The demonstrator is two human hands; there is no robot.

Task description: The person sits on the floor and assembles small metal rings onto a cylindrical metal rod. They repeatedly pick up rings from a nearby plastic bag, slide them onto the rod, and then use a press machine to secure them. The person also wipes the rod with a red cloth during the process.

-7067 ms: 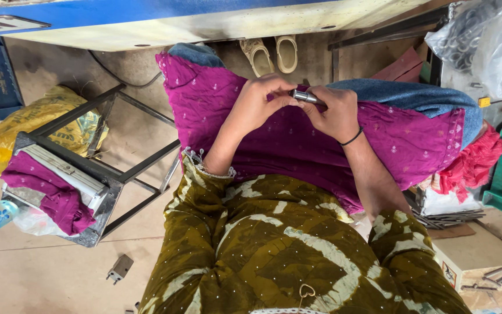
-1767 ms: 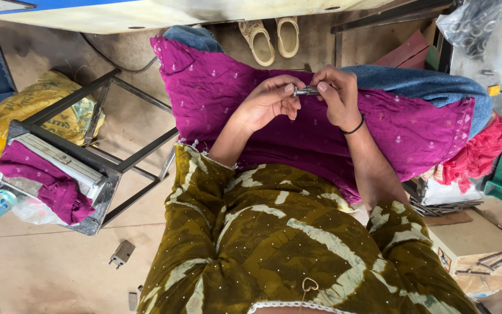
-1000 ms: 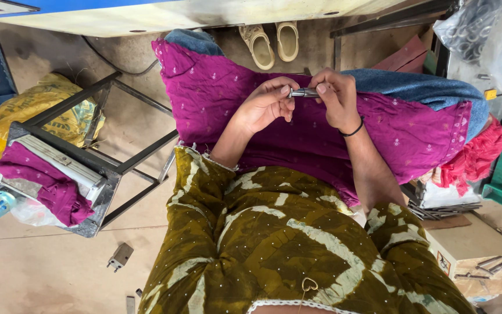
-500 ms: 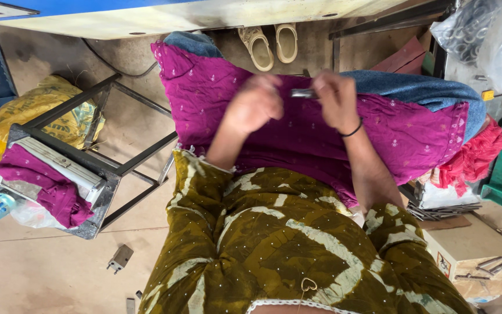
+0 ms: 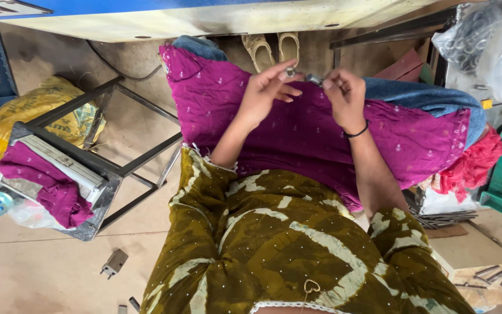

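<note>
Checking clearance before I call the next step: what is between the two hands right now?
In the head view, nothing fills the small gap between the left hand and right hand; each pinches a small metal piece, with magenta cloth behind.

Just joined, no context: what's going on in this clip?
A seated person works over their lap. The left hand pinches a small metal piece at its fingertips; the right hand holds another small metal part close beside it. The two parts are apart. A metal stool stands to the left.

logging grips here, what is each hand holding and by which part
Left hand pinches a small metal piece at its fingertips; right hand pinches a small dark metal part by one end.
</note>
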